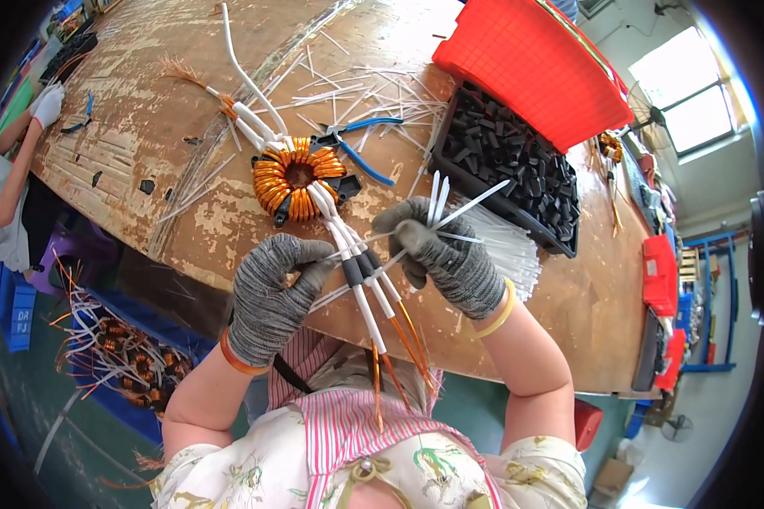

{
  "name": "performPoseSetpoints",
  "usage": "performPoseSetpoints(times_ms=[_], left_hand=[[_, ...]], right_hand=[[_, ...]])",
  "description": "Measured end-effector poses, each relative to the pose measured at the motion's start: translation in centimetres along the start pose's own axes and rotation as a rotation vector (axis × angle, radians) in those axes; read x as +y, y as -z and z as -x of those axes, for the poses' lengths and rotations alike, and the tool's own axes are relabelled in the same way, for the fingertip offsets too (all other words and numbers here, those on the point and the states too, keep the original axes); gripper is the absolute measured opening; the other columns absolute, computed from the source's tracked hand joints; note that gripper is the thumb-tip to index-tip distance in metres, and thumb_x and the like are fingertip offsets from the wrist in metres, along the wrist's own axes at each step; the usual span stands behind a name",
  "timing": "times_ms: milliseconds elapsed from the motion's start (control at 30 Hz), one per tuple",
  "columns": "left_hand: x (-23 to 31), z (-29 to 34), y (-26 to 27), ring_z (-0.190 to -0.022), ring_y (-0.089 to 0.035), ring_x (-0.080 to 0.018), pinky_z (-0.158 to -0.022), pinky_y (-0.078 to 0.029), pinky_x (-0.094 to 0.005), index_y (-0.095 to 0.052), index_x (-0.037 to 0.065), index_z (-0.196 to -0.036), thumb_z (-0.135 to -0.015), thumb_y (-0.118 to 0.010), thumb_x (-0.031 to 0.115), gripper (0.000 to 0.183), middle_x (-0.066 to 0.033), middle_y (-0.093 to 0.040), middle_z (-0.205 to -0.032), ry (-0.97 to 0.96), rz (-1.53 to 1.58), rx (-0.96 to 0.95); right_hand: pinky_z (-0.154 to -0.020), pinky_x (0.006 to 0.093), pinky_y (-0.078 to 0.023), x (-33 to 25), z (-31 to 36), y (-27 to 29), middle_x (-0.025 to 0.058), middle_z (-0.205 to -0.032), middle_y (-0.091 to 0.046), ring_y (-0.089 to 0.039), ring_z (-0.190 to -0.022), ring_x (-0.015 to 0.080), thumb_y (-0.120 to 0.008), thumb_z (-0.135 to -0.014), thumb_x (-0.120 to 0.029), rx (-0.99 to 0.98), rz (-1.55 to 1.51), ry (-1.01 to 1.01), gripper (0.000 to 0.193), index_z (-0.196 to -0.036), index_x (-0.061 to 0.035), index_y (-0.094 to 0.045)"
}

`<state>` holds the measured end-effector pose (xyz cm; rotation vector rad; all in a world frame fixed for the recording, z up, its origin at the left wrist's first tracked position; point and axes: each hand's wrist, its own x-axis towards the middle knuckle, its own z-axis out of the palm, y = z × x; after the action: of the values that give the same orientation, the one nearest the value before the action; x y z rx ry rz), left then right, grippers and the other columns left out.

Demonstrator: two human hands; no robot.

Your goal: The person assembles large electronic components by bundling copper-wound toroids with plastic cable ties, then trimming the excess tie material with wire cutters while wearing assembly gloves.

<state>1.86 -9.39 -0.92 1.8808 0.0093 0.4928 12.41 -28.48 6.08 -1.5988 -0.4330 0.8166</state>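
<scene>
A ring-shaped coil [272,182] wound with thick copper wire lies on the worktable in front of me. White-sleeved leads [363,310] run from it toward my body, with black tubes around them and bare copper at the ends. In its grey knit glove, my left hand [273,293] pinches a thin white cable tie beside these leads. My right hand [446,263], gloved alike, is closed around several white cable ties [484,197] that fan out past its fingers. One tie crosses the leads between both hands; whether it is looped fully around them I cannot tell.
Blue-handled cutters [367,159] lie right of the coil, near scattered white strips [331,89]. A black bin [440,161] of short black tubes, a red basket [526,68] and loose cable ties [505,254] stand right. More coils [140,365] sit lower left; a co-worker's gloved hand [49,106] is far left.
</scene>
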Motion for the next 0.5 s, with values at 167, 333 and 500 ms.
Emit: performPoseSetpoints(times_ms=[167, 333, 500], left_hand=[[-0.6, -0.2, -0.5, -0.078, -0.06, -0.011, -0.071, -0.049, -0.0254, -0.066, 0.002, -0.097, -0.08, -0.067, 0.002, 0.017, -0.0053, -0.063, -0.084, 0.126, 0.206, -0.042], [-3.2, 0.7, -0.9, -0.075, -0.063, -0.0168, -0.07, -0.051, -0.0284, -0.066, 0.002, -0.098, -0.078, -0.068, 0.003, 0.021, -0.0104, -0.065, -0.086, 0.139, 0.073, 0.014], [-3.7, 0.5, -0.9, -0.073, -0.063, -0.0221, -0.069, -0.051, -0.032, -0.067, 0.003, -0.096, -0.077, -0.068, 0.004, 0.018, -0.0117, -0.065, -0.084, 0.063, -0.045, -0.012]], right_hand=[[-0.063, 0.0252, -0.045, 2.8, -1.3, 0.4, 0.0019, -0.079, -0.061, -0.054, -0.069, 0.0098, -0.058, -0.091, -0.038, 0.082, -0.11, 0.073, 0.035, -0.094, -0.0037, -0.064], [-0.069, 0.0267, -0.046, 3.8, -2.0, 2.8, 0.0023, -0.082, -0.06, -0.054, -0.077, 0.0115, -0.053, -0.095, -0.033, 0.177, -0.081, 0.187, 0.03, -0.089, -0.0044, -0.06], [-0.073, 0.0276, -0.05, 2.5, -1.6, 2.5, 0.0038, -0.087, -0.06, -0.056, -0.081, 0.0131, -0.052, -0.095, -0.02, 0.129, -0.191, 0.095, 0.024, -0.106, 0.001, -0.059]])
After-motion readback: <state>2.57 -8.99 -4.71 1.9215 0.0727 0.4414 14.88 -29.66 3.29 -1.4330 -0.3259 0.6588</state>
